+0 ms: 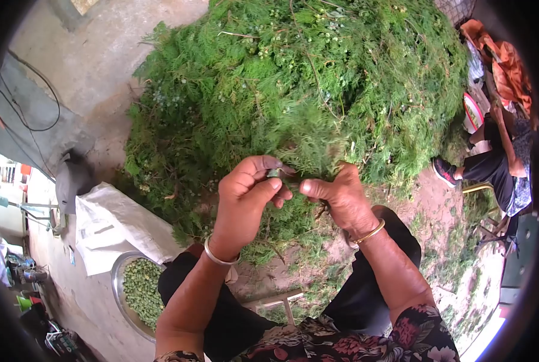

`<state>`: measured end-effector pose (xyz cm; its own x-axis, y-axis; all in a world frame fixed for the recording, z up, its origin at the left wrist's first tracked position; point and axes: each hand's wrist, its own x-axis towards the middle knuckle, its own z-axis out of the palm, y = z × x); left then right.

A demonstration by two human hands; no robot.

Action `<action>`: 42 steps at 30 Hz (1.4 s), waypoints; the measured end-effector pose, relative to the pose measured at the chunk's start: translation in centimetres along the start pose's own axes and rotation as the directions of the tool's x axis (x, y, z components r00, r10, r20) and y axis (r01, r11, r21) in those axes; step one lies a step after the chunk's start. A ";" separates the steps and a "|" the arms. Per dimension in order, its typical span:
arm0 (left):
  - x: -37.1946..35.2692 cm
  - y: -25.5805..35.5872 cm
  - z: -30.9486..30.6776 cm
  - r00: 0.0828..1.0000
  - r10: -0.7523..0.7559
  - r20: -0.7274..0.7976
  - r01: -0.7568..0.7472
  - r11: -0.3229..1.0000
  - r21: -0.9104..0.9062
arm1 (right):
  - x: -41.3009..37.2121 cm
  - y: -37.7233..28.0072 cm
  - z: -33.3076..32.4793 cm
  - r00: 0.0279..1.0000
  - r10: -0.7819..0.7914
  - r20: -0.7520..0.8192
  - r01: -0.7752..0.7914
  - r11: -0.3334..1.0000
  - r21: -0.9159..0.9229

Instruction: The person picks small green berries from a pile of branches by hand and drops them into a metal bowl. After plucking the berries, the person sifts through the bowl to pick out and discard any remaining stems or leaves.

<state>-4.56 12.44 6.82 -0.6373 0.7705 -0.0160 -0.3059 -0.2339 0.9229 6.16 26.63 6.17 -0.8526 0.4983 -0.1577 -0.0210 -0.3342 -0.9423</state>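
The left hand pinches a green cone, the right hand a sprig (light, soft-leaved, probably best gripped by its stiffer stem).

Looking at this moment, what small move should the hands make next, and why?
Probably a short pull of the left hand away from the right hand: the left fingertips pinch a small green piece, the right hand grips a sprig, and similar pieces fill the metal basin. Whether the piece is already loose, I cannot tell.
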 end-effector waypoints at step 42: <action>0.5 0.1 -1.7 0.890 0.419 0.182 -0.355 0.381 0.854 | 0.5 -0.1 0.0 0.991 0.119 -0.059 -0.123 0.990 -0.068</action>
<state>-6.04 11.78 6.24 -0.5660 0.6956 0.4425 0.7132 0.1439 0.6860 5.72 26.91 6.23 -0.8169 0.5009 -0.2860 0.1194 -0.3382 -0.9335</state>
